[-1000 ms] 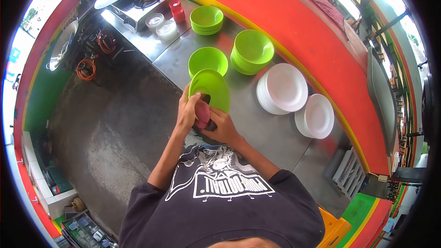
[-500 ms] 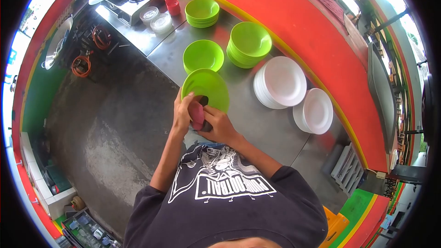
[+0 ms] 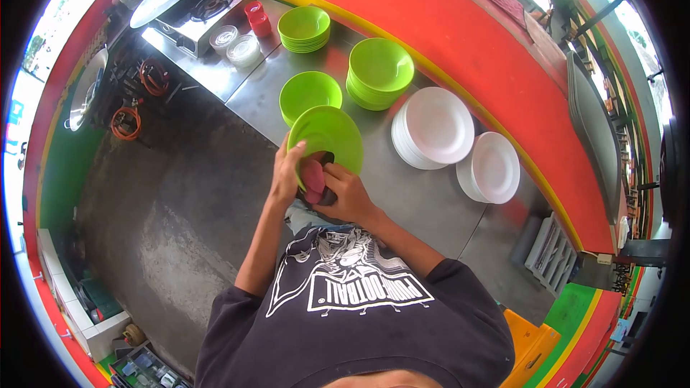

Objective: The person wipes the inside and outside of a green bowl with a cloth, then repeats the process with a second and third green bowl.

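My left hand (image 3: 286,169) grips the edge of a tilted green bowl (image 3: 334,133), held up over the near edge of the metal counter. My right hand (image 3: 346,190) is closed on a pink and dark cloth (image 3: 313,174) pressed against the bowl's near part. The fingertips of that hand are partly hidden by the cloth. Just beyond the held bowl stands another green bowl (image 3: 309,93), partly covered by it. A tall stack of green bowls (image 3: 379,72) and a lower green stack (image 3: 303,29) stand farther back.
White plates are stacked on the right, one round stack (image 3: 435,126) and one oval stack (image 3: 496,169). Clear lidded containers (image 3: 243,50) and red containers (image 3: 257,20) stand near a gas stove (image 3: 205,14). A red wall (image 3: 431,25) borders the counter (image 3: 424,208). A grey rack (image 3: 550,255) lies at right.
The held bowl has tipped and turned slightly, and the cloth has shifted along it with my right hand. My left hand keeps its grip. The whole view has shifted slightly.
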Tool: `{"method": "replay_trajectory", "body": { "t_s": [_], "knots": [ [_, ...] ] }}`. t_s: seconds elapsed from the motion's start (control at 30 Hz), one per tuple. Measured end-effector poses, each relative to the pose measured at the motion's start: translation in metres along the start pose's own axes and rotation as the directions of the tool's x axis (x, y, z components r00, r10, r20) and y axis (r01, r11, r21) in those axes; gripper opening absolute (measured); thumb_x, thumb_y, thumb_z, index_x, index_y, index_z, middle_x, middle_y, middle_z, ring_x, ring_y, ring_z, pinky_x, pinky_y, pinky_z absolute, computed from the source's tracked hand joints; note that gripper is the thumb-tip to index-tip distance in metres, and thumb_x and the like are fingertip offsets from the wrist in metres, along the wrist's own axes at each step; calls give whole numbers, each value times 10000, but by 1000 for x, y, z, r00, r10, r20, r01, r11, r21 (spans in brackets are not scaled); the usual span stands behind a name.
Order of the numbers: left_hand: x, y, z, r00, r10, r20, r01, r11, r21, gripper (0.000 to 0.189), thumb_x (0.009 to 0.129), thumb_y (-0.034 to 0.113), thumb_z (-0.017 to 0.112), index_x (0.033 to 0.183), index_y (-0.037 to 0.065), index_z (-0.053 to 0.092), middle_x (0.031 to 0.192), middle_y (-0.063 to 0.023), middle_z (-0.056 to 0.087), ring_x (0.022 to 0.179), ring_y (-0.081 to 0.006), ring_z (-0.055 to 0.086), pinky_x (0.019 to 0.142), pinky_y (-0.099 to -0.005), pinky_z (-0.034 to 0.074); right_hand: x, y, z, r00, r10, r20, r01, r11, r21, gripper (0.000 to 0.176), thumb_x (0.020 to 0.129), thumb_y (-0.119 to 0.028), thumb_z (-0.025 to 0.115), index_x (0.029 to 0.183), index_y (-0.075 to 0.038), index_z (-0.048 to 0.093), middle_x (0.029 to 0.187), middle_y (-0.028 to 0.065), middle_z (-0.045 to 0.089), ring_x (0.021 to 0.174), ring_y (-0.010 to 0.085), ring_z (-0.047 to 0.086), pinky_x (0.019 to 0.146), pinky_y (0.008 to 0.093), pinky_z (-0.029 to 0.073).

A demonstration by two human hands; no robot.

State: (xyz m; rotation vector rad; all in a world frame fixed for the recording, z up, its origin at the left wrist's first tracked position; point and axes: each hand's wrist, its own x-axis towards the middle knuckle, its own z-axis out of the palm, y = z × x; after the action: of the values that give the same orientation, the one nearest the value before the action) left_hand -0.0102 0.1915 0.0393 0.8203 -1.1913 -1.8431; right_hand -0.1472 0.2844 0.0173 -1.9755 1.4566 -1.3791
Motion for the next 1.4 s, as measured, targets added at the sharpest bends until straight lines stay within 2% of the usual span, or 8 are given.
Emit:
{"method": "replay_trajectory", "body": {
  "t_s": [0.17,0.27,0.4,0.7,0.77,0.9,1.2,1.4],
  "knots": [
    [0,13,-11,988,-154,22,151,984,94,500,1000,276,515,1391,-35,509,1242,-122,638,1142,-193,598,1003,-315,456,-11,18,-16,992,-78,98,84,994,-64,431,620,-172,872,987,-54,680,896,85,597,824,306,598,712,414,514],
    [0,1,-7,993,-120,20,121,992,-49,506,998,273,524,1407,-23,496,1260,-116,625,1144,-186,587,1006,-310,448,-9,18,-18,995,-5,99,10,999,-48,406,627,-178,867,960,-63,665,921,83,599,846,309,606,728,419,517],
    [-5,-20,16,997,28,-74,-20,995,103,492,985,244,519,1393,-32,503,1260,-123,624,1137,-193,593,1008,-317,451,9,-5,-12,998,48,-48,-42,991,129,412,639,-181,863,974,-59,656,928,82,595,877,313,615,748,424,519],
    [6,-5,-7,991,-136,2,136,988,-72,485,993,286,507,1360,-30,536,1252,-133,642,1143,-207,607,999,-322,457,-9,25,-30,979,-20,203,28,999,-41,513,614,-169,873,1065,-34,668,972,102,605,901,327,611,761,421,520],
    [7,-14,0,993,-112,-33,104,975,-197,471,992,266,510,1363,-24,529,1266,-137,631,1163,-209,596,1013,-320,445,-5,20,-28,987,56,151,-51,998,-36,450,643,-188,861,1020,-55,655,964,91,595,910,324,610,776,425,521],
    [7,-32,13,1000,-1,5,1,1000,-12,455,980,225,519,1364,-21,521,1279,-146,620,1186,-217,584,1027,-320,434,15,-3,-15,994,93,-53,-85,988,131,478,626,-185,875,1033,-43,668,1024,111,605,942,341,596,826,440,511],
    [13,4,-3,988,-128,82,127,992,22,476,992,274,500,1350,-34,561,1237,-133,656,1123,-216,621,991,-329,466,-13,35,-40,964,-46,261,66,995,-70,434,726,-297,866,1012,-37,668,1030,115,606,948,339,590,843,428,488],
    [8,-14,16,995,-73,64,70,996,53,482,998,279,537,1371,-26,562,1204,-121,659,1078,-184,620,946,-301,473,-9,34,-36,960,88,264,-102,994,38,350,843,-257,773,1055,-9,646,1052,143,600,966,367,578,869,438,475]
  ]
}}
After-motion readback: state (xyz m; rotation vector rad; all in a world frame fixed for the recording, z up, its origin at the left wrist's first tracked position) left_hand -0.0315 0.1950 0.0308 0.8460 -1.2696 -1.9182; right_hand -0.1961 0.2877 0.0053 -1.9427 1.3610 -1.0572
